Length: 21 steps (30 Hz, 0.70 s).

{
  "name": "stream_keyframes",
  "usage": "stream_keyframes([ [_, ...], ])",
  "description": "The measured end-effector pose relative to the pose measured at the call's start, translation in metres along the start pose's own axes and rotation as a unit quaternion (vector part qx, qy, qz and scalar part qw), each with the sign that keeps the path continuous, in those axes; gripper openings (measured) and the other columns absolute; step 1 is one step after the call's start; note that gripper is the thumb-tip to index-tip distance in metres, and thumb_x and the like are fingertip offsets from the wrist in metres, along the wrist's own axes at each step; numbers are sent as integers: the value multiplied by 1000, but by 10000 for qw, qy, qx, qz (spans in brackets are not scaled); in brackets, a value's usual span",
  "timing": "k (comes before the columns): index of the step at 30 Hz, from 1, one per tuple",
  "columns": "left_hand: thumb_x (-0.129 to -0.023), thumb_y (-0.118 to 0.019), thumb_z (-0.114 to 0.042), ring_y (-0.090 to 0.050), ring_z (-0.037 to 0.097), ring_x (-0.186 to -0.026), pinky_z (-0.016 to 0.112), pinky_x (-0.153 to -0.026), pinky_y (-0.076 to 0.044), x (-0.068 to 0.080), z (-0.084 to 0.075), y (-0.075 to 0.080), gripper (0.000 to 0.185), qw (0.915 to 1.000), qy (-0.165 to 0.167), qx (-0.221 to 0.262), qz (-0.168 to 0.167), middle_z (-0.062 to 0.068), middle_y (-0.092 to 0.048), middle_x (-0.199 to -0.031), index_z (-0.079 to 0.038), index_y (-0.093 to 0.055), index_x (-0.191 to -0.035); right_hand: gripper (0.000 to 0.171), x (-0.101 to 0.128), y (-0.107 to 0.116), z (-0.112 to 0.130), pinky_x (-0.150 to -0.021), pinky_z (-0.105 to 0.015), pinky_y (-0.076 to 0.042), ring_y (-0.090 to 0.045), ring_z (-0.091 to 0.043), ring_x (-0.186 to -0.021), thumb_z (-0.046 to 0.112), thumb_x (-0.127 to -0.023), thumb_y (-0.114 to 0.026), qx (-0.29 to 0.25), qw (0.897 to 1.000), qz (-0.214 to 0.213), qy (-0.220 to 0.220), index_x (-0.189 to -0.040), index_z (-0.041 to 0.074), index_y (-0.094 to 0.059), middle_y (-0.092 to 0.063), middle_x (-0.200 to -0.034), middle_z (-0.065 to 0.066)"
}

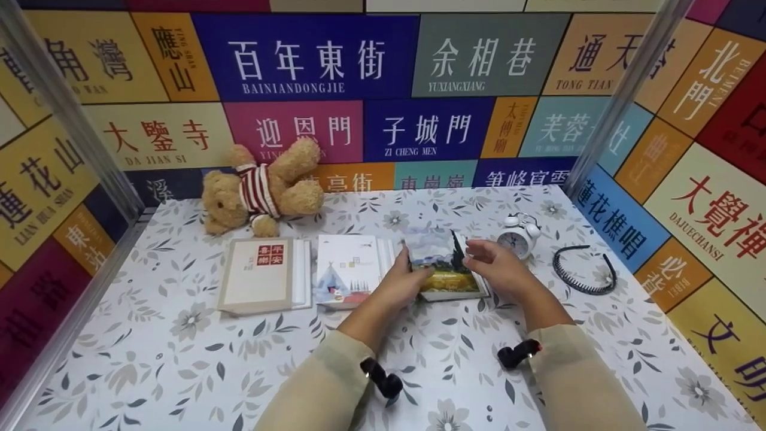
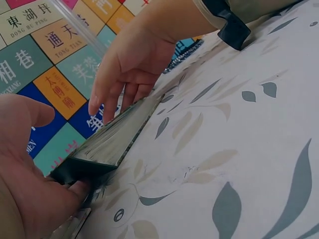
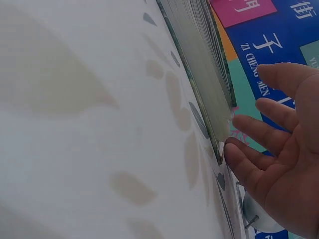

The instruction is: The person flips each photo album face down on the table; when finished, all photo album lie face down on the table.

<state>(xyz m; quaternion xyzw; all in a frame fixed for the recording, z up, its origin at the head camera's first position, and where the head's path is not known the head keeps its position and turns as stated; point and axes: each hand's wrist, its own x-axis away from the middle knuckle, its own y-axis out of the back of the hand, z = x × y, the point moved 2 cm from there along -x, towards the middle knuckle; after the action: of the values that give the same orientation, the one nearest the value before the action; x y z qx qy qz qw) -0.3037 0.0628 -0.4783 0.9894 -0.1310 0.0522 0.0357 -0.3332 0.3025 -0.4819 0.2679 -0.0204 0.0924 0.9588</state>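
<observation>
A book with a painted landscape cover [image 1: 450, 272] lies on the floral tablecloth [image 1: 179, 359], its near-left side lifted. My left hand [image 1: 402, 282] grips its left edge; in the left wrist view the left hand [image 2: 30, 189] has fingers under the book's corner [image 2: 112, 142]. My right hand [image 1: 497, 266] is at the right edge with straight, spread fingers. The right wrist view shows the right hand [image 3: 284, 159] relaxed, one fingertip at the corner of the book's page edge [image 3: 199, 69]. From the left wrist, the right hand [image 2: 127, 64] reaches down to the far edge.
Left of the held book lie a white book with a tent picture [image 1: 347, 269] and a beige book [image 1: 263, 275]. A teddy bear [image 1: 263, 185] lies at the back. A white alarm clock [image 1: 519, 236] and a black headband [image 1: 583, 269] sit to the right. Patterned walls enclose the table.
</observation>
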Motion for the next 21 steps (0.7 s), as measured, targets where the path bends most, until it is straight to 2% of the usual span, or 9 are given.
stream_keyframes([
  [5,-92,-61,-17,-30,27,-148,42,-124,-23,0,1,-1,82,9991,-291,222,208,12,-32,-160,-11,-14,-159,66,1,-3,-1,-117,-50,-36,-42,-33,-141,44,-92,-67,33,9999,161,-4,-147,16,-45,-47,-152,-9],
  [10,-91,-62,-15,-43,26,-139,41,-119,-32,2,0,-1,83,9981,-401,364,285,13,-42,-154,-13,-15,-159,62,3,-5,3,-116,-48,-37,-47,-32,-137,42,-91,-68,1,9997,218,-85,-144,16,-49,-52,-147,-11],
  [12,-89,-64,-15,-46,23,-136,40,-118,-34,2,-1,-2,86,9976,-372,515,283,12,-43,-153,-14,-15,-159,62,4,-5,5,-115,-48,-38,-48,-33,-136,41,-90,-70,-23,9997,199,-170,-144,18,-50,-53,-145,-13],
  [17,-86,-69,-12,-50,22,-130,37,-113,-40,2,-3,-4,90,9946,-214,966,299,8,-42,-154,-18,-17,-159,61,6,-4,9,-112,-49,-41,-48,-34,-137,49,-86,-72,352,9986,137,-359,-141,30,-54,-51,-147,-14],
  [21,-85,-71,-13,-55,22,-123,35,-100,-51,3,-2,-3,87,9929,5,1155,272,7,-39,-155,-25,-24,-157,62,6,-4,11,-113,-51,-40,-41,-38,-141,54,-84,-73,563,9980,200,-217,-139,31,-55,-41,-155,-11],
])
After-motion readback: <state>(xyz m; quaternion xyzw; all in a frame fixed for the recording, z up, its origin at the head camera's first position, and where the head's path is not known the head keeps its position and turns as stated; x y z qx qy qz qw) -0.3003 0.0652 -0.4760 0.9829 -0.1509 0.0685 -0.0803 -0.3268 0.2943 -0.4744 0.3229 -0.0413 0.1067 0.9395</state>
